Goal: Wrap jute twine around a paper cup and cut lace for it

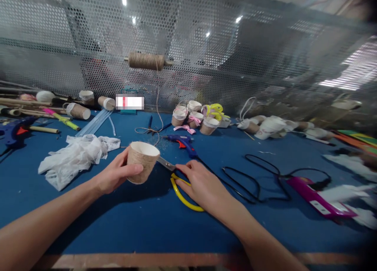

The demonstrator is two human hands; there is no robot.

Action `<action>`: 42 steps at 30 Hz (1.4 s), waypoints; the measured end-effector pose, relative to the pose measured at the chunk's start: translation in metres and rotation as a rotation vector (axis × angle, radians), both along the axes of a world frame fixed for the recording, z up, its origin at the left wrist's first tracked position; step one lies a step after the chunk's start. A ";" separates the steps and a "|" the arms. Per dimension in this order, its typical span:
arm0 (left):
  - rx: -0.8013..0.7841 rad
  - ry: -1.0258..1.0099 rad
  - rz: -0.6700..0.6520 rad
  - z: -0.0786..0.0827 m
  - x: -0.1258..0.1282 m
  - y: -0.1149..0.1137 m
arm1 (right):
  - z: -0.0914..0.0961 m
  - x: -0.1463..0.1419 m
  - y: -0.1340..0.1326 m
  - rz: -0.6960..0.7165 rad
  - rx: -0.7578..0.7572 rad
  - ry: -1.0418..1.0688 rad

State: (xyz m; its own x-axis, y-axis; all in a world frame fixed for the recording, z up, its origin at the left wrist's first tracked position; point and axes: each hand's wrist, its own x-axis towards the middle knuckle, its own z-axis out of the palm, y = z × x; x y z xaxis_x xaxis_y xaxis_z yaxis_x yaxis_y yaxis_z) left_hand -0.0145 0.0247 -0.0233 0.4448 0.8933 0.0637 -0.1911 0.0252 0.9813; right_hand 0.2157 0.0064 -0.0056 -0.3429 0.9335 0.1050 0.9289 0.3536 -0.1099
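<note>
On the left of the blue desk lies a dark blue glue gun with a red trigger, and to its right, nearer, a crumpled heap of white lace. Light blue ribbons lie just beyond the lace.

The left hand is curled around the left side of a twine-wrapped cup, its thumb pressed along the near wall. The cup is held up above the near-middle part of the desk, slightly tilted, its pale inside showing. Far behind it, a spool of twine is mounted in front of a perforated metal panel, a strand running down to the desk.

Right of the cup, the right hand is closed on yellow-handled scissors, the blades pointing far and left toward the cup; whether they touch it cannot be told.

Beyond the right hand lies a second glue gun, and farther off stands a cluster of decorated cups. Farther right is a pile of white-trimmed cups, with a purple power strip nearer.
</note>
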 end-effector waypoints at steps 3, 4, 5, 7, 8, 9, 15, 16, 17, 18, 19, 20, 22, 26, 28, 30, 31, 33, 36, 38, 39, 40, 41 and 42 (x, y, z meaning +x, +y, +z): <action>0.130 0.117 -0.009 0.000 0.002 -0.003 | 0.016 -0.007 -0.002 0.072 -0.015 0.320; 0.186 0.165 -0.015 0.000 0.003 -0.004 | 0.021 -0.011 -0.002 0.092 -0.053 0.455; 0.248 0.211 -0.021 0.000 0.004 -0.005 | 0.025 -0.014 -0.001 0.107 -0.087 0.564; 0.382 0.306 -0.023 0.000 0.007 -0.009 | 0.029 -0.022 0.001 0.115 -0.069 0.666; 0.456 0.361 -0.015 0.000 0.008 -0.010 | 0.030 -0.025 0.002 0.116 -0.027 0.673; 0.531 0.419 -0.003 0.000 0.009 -0.012 | 0.030 -0.028 0.003 0.113 0.017 0.673; 0.829 0.665 0.062 -0.005 0.013 -0.014 | 0.027 -0.042 0.002 0.067 -0.116 0.726; 0.867 0.697 0.078 -0.006 0.014 -0.013 | 0.027 -0.044 0.001 0.074 -0.177 0.766; 0.909 0.725 0.100 -0.008 0.014 -0.012 | 0.027 -0.045 0.000 0.087 -0.238 0.815; 0.954 0.748 0.129 -0.011 0.014 -0.012 | 0.027 -0.045 0.000 0.101 -0.295 0.864; 1.004 0.765 0.162 -0.012 0.013 -0.011 | 0.027 -0.045 -0.001 0.112 -0.342 0.906; 1.054 0.780 0.201 -0.014 0.013 -0.010 | 0.027 -0.045 -0.001 0.121 -0.373 0.938; 1.149 0.815 0.271 -0.015 0.013 -0.009 | 0.027 -0.044 -0.001 0.136 -0.404 0.992; 1.281 0.904 0.352 -0.014 0.013 -0.009 | 0.024 -0.044 -0.001 0.143 -0.431 1.062; 1.307 0.925 0.370 -0.014 0.014 -0.010 | 0.021 -0.046 -0.001 0.133 -0.433 1.055; 1.314 0.936 0.379 -0.015 0.014 -0.010 | 0.018 -0.048 -0.002 0.129 -0.421 1.041; 1.317 0.941 0.383 -0.016 0.014 -0.010 | 0.016 -0.048 -0.002 0.131 -0.408 1.036; 1.325 0.951 0.398 -0.016 0.014 -0.009 | 0.014 -0.049 -0.003 0.136 -0.370 1.035; 1.317 0.986 0.416 -0.015 0.017 -0.008 | 0.014 -0.049 -0.002 0.142 -0.325 1.042; 1.303 1.022 0.416 -0.015 0.019 -0.008 | 0.014 -0.049 -0.002 0.148 -0.315 1.016; 1.292 1.038 0.412 -0.015 0.019 -0.009 | 0.015 -0.048 -0.002 0.152 -0.305 0.989; 1.274 1.047 0.400 -0.015 0.020 -0.010 | 0.015 -0.048 -0.001 0.152 -0.285 0.953; 1.247 1.048 0.374 -0.014 0.019 -0.010 | 0.015 -0.047 -0.001 0.152 -0.259 0.908; 1.211 1.042 0.335 -0.012 0.019 -0.011 | 0.016 -0.045 -0.001 0.157 -0.233 0.860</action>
State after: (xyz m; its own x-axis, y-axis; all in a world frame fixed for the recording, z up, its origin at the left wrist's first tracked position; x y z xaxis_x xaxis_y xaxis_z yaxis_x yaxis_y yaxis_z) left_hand 0.0042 0.0133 -0.0354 0.5493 0.6081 0.5731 0.6913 -0.7160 0.0971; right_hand 0.1704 0.0057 0.0103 -0.3587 0.9122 0.1982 0.4359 0.3515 -0.8285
